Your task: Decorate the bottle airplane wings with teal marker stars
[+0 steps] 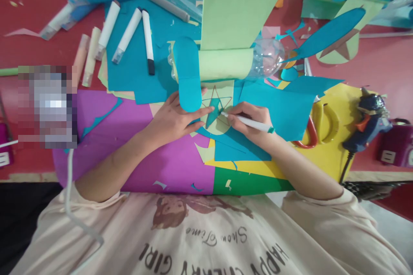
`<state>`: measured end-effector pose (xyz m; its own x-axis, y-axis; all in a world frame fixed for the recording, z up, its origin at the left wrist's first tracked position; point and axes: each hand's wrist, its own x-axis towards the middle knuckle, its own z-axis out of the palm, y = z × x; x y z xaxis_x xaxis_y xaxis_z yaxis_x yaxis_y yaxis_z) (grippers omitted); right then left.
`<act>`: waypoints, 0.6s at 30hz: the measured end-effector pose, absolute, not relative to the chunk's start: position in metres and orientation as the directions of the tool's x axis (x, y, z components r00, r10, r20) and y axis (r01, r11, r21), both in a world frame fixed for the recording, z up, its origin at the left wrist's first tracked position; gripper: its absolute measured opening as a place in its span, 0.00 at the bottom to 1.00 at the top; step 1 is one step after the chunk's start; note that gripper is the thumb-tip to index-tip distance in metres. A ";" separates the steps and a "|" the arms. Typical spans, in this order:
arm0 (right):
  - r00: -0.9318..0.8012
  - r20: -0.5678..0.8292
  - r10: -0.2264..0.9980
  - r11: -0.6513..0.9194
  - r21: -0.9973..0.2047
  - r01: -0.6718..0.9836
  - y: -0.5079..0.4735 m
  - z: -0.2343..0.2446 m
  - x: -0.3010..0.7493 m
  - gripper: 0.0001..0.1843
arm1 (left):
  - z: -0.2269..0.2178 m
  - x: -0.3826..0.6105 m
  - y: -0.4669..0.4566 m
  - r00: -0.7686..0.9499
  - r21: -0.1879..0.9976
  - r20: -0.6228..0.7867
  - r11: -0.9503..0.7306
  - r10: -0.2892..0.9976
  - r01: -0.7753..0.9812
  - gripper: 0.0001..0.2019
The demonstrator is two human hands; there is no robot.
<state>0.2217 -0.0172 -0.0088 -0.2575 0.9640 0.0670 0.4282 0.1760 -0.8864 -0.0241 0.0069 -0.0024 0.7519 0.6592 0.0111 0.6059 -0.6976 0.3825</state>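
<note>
My right hand (251, 121) is closed around a white marker (250, 123) with a green end, its tip touching a pale green paper piece (224, 126). That piece has a rounded lower edge and a brown star outline (214, 90), partly coloured in teal green. Beside the colouring, my left hand (180, 114) lies with its fingers stretched out, fingertips pressing on the pale green paper. A blue rounded paper strip (189, 75) covers part of the left hand's fingers. Just beyond stands a clear plastic bottle (267, 56) wrapped in pale green paper (226, 63).
Several markers (127, 36) lie on blue sheets at the back left. At the right are scissors (311, 133), a yellow-handled tool (327, 122) and a glue gun (368, 122) with a cord. Purple card (122, 150) and paper scraps spread in front. A blurred-out object (48, 107) stands at left.
</note>
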 end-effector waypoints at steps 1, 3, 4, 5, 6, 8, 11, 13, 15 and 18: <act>-0.278 0.069 0.958 0.185 -0.889 0.418 -0.017 -0.009 0.222 0.08 | -0.002 -0.024 0.007 0.751 0.382 0.012 -0.697 0.660 0.607 0.22; -0.271 0.087 0.959 0.197 -0.891 0.409 -0.018 -0.010 0.222 0.08 | -0.002 -0.024 0.007 0.754 0.377 0.015 -0.702 0.657 0.604 0.22; -0.245 0.098 0.964 0.195 -0.891 0.411 -0.018 -0.010 0.222 0.08 | -0.002 -0.024 0.007 0.756 0.374 0.018 -0.706 0.654 0.602 0.22; -0.213 0.105 0.971 0.187 -0.891 0.414 -0.018 -0.010 0.222 0.08 | -0.002 -0.024 0.007 0.759 0.371 0.023 -0.710 0.651 0.599 0.21; -0.180 0.107 0.978 0.175 -0.892 0.418 -0.018 -0.010 0.221 0.08 | -0.002 -0.025 0.007 0.760 0.368 0.028 -0.714 0.649 0.596 0.21; -0.137 0.095 0.986 0.145 -0.896 0.420 -0.018 -0.010 0.220 0.08 | -0.003 -0.025 0.007 0.762 0.369 0.030 -0.715 0.647 0.593 0.21; -0.133 0.072 0.988 0.123 -0.898 0.422 -0.018 -0.009 0.218 0.07 | -0.004 -0.025 0.008 0.758 0.380 0.019 -0.706 0.652 0.597 0.22; -0.138 0.072 0.988 0.124 -0.898 0.422 -0.018 -0.009 0.218 0.07 | -0.003 -0.024 0.008 0.757 0.381 0.012 -0.703 0.654 0.601 0.22; -0.146 0.078 0.986 0.132 -0.901 0.412 -0.018 -0.008 0.219 0.06 | -0.003 -0.024 0.008 0.757 0.373 0.011 -0.705 0.653 0.603 0.22; -0.211 0.089 0.974 0.168 -0.904 0.392 -0.017 -0.009 0.221 0.06 | -0.003 -0.025 0.008 0.764 0.357 0.039 -0.723 0.644 0.591 0.22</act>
